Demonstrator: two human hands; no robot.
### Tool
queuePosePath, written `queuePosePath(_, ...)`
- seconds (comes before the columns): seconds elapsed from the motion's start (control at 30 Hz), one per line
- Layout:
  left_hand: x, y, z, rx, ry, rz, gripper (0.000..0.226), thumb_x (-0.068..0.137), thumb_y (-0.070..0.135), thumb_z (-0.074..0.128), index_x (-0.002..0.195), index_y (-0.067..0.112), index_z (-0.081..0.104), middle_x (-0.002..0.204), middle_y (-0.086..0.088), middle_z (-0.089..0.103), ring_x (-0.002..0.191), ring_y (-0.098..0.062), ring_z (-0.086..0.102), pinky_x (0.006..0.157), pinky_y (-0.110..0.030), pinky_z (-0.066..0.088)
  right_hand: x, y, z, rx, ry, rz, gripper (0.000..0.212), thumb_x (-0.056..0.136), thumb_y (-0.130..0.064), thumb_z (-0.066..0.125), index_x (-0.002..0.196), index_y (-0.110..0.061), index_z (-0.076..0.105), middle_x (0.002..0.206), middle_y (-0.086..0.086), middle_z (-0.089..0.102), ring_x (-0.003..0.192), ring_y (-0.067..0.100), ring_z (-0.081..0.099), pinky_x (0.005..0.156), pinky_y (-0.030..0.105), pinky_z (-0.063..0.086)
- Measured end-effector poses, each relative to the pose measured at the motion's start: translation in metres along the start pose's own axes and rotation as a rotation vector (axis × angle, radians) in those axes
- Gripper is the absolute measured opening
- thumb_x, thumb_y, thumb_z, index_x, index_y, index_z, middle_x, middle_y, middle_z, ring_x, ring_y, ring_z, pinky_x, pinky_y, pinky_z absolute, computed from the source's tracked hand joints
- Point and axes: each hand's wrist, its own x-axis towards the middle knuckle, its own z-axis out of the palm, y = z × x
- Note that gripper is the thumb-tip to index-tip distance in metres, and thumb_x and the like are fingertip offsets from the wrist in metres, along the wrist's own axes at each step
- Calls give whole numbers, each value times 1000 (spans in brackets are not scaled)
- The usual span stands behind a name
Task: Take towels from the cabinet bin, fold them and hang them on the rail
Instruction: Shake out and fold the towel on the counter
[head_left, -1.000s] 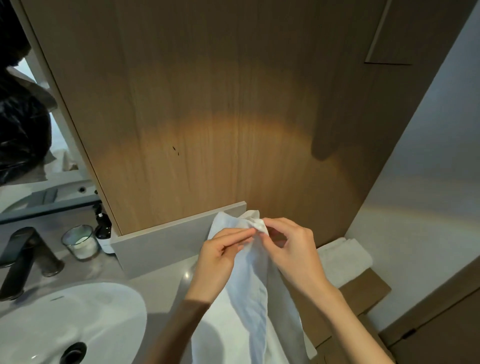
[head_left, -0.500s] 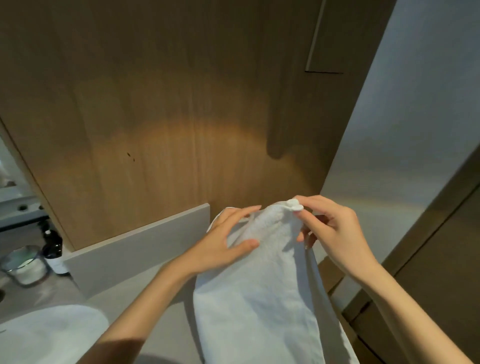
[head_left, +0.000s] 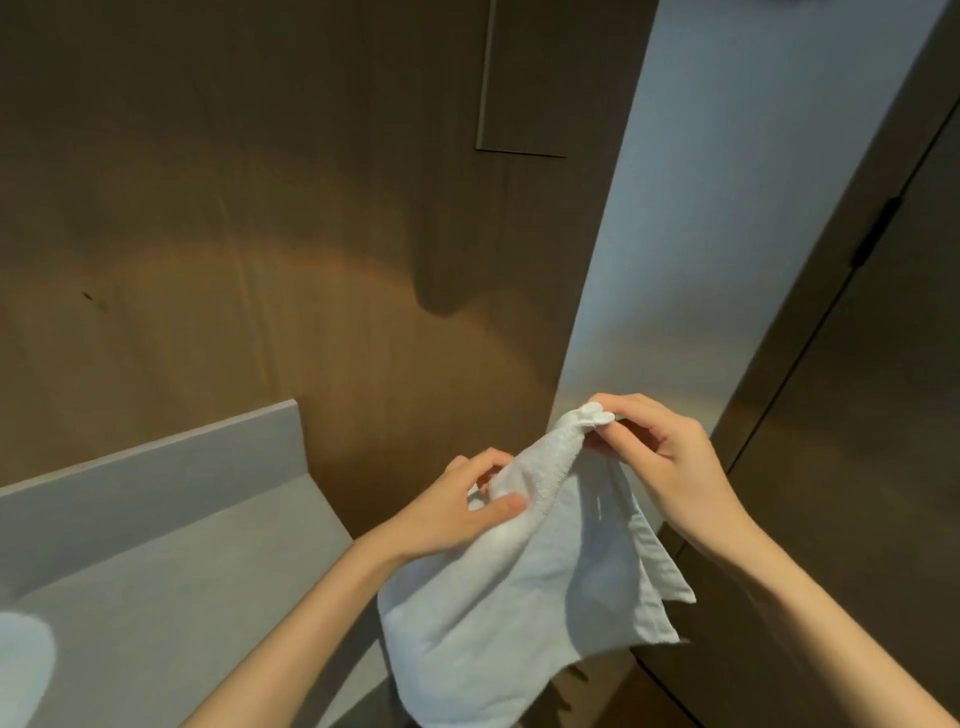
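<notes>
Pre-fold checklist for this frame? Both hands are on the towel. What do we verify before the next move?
1. Grip of right hand, pinching a corner of the towel: ok.
2. Grip of left hand on the top edge: ok.
3. Edge between the hands pulled straight: not ok, slack and bunched.
4. Lower end clear of the counter: cannot tell.
5. Target rail in sight: not ok, not in view.

Plain white towel (head_left: 524, 597) below the right grip (head_left: 670, 467), a stitched line along its edge. Left of the left grip (head_left: 452, 514), flat grey counter (head_left: 156, 597); above it, brown wood-grain panel (head_left: 260, 234).
</notes>
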Motion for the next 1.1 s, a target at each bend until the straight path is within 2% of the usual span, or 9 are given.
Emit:
queuePosePath(0.17, 1, -23, 58, 248, 18, -116, 43, 76, 78, 48, 66, 36, 46, 70, 14, 41, 83, -5, 38, 85, -29, 28, -24, 31, -42, 3, -13, 18, 27, 94, -12, 57, 106, -33, 69, 102, -15, 69, 103, 6, 63, 86, 20, 53)
queuePosePath(0.27, -13, -48, 87, 447, -70, -228, 56, 75, 82, 43, 65, 27, 40, 69, 11, 39, 89, -10, 41, 94, -34, 27, -33, 43, -66, -33, 69, -12, 29, 95, -11, 56, 106, -36, 65, 106, -18, 66, 104, 2, 61, 87, 14, 50)
queuePosePath(0.4, -38, -75, 117, 521, -126, -394, 68, 60, 92, 29, 74, 31, 54, 82, 13, 51, 96, -9, 39, 86, -33, 24, -37, 57, -94, -25, 166, -1, 35, 96, -11, 56, 100, -45, 61, 101, -30, 62, 102, -8, 59, 85, 8, 46)
queuePosePath(0.57, -53, -69, 122, 644, -2, -413, 21, 90, 63, 43, 102, 46, 45, 101, 20, 52, 96, -6, 37, 84, -29, 22, -47, 98, -112, -15, 245, 136, 24, 97, -16, 55, 106, -36, 65, 106, -18, 64, 101, -4, 59, 89, 18, 49)
queuePosePath(0.7, -59, -63, 102, 669, 198, -475, 15, 98, 50, 39, 105, 42, 49, 100, 18, 58, 95, -7, 39, 79, -28, 20, -58, 132, -114, -18, 266, 264, 27, 98, -19, 53, 121, -15, 66, 113, 0, 66, 104, 11, 60, 93, 35, 52)
queuePosePath(0.8, -65, -54, 82, 727, 544, -405, 14, 99, 35, 47, 98, 31, 60, 99, 9, 64, 89, -10, 39, 77, -30, 24, -60, 143, -107, -6, 290, 299, 27, 99, -18, 53, 122, -13, 65, 112, 2, 67, 99, 9, 60, 86, 29, 51)
queuePosePath(0.9, -70, -19, 67, 851, 886, -247, 9, 94, 13, 56, 89, 17, 61, 86, 0, 63, 78, -14, 39, 69, -30, 26, -57, 152, -91, 131, 389, 406, 24, 98, -15, 54, 120, -14, 63, 108, 4, 67, 103, 20, 63, 92, 41, 53)
queuePosePath(1.03, -83, 5, 43, 1082, 778, -163, 13, 82, 0, 64, 89, 10, 58, 83, -7, 57, 70, -22, 41, 62, -31, 25, -62, 165, -62, 215, 362, 539, 30, 101, -11, 47, 130, -10, 54, 108, 15, 66, 87, 23, 67, 76, 35, 60)
queuePosePath(1.1, -98, 15, 27, 1135, 836, -175, 8, 89, 13, 48, 90, 11, 56, 83, -8, 54, 71, -25, 38, 63, -33, 24, -63, 158, -56, 220, 223, 546, 30, 101, -10, 46, 130, -5, 53, 105, 19, 66, 80, 21, 68, 62, 23, 59)
